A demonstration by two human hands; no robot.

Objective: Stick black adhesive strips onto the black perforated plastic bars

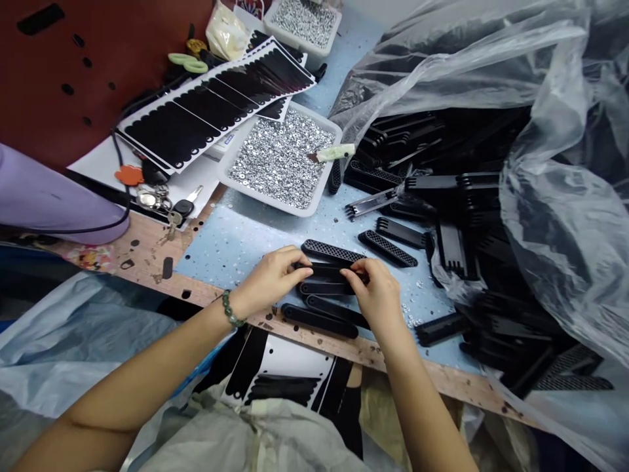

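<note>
Both hands hold one black plastic strip-like part [327, 269] level over the blue work surface. My left hand [281, 272], with a green bead bracelet [228, 308] on its wrist, pinches the left end. The right end sits between the thumb and fingers of my right hand [372, 286]. Just beyond the hands lies a black part with a mesh-patterned face [331, 250]. Nearer to me, several similar black parts lie side by side, among them a long rounded one [319, 320]. My fingers hide both ends of the held part.
A white tray of small metal pieces [314, 208] stands ahead, a tool with a wrapped handle [337, 152] in it. Sheets of black stickers [216, 105] lie behind. To the right, black parts spill from a clear plastic bag [555, 144]. Keys [174, 219] and a purple cylinder [54, 193] are left.
</note>
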